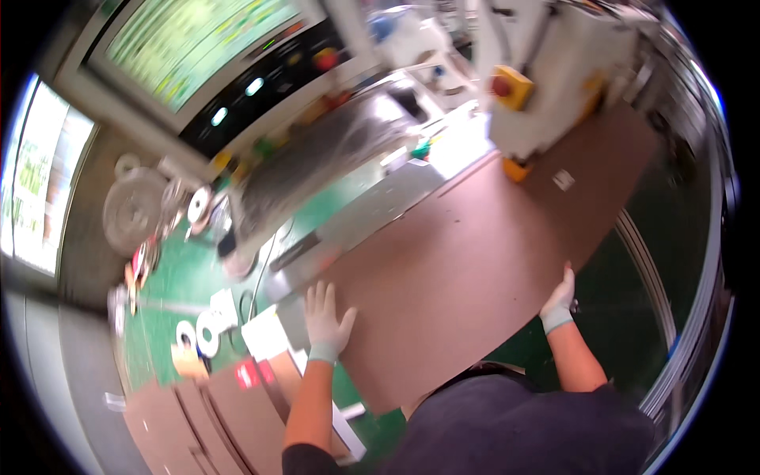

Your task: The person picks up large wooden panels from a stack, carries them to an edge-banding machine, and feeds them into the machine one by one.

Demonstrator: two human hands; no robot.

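A large flat brown panel (459, 261) stretches in front of me from lower left to upper right, its near edge close to my body. My left hand (326, 323), in a pale glove, lies flat at the panel's left edge with its fingers spread. My right hand (560, 297), gloved too, grips the panel's right edge, and part of its fingers is hidden by the board. A small pale label (563, 180) sits on the panel's far right part. Along the far left side of the panel runs a grey metal strip (380, 207).
A white machine head with a yellow-and-red button box (511, 87) stands over the panel's far end. Brown boards (210, 419) are stacked at lower left. White rolls (207, 332) lie on the green floor. A fan (136, 210) and a control screen (190, 47) stand at upper left.
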